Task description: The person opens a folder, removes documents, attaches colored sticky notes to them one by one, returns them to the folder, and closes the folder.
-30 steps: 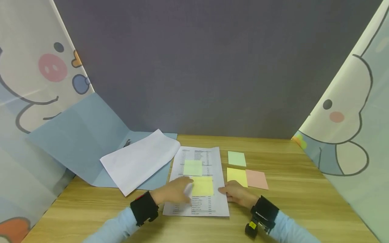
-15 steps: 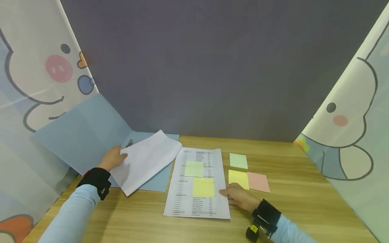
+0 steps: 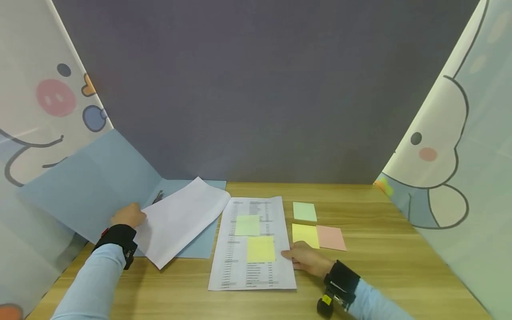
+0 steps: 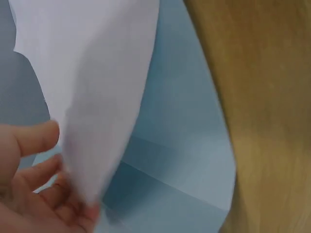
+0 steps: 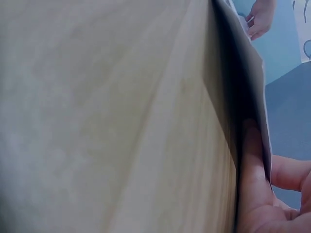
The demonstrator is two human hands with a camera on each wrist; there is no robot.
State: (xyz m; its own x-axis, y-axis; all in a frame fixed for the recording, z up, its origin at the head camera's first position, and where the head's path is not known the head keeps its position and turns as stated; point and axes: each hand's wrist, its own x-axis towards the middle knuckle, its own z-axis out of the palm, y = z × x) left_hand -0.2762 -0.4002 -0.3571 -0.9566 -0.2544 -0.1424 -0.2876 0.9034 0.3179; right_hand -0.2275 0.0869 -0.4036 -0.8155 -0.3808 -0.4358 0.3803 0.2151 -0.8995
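At the left, my left hand (image 3: 129,215) is at the outer edge of a blank white page (image 3: 182,220), turned back over the open blue folder (image 3: 100,173). In the left wrist view, the thumb and fingers (image 4: 41,170) are apart and bent loosely. They meet the page's slightly blurred edge without a clear pinch. My right hand (image 3: 308,258) pinches the right edge of a printed sheet (image 3: 224,266), thumb above and fingers (image 5: 255,174) beneath. A green sticky note (image 3: 247,225) and a yellow sticky note (image 3: 261,249) lie on this sheet.
A green sticky pad (image 3: 305,211), a yellow one (image 3: 306,235) and a pink one (image 3: 332,238) lie right of the sheet on the wooden table (image 3: 384,275). The folder's metal clip (image 3: 158,196) shows partly. A dark panel (image 3: 256,89) stands behind.
My left hand has moved from the printed sheet leftward to the far edge of the turned-back page. My right hand keeps its grip on the printed sheet. The head view shifts slightly.
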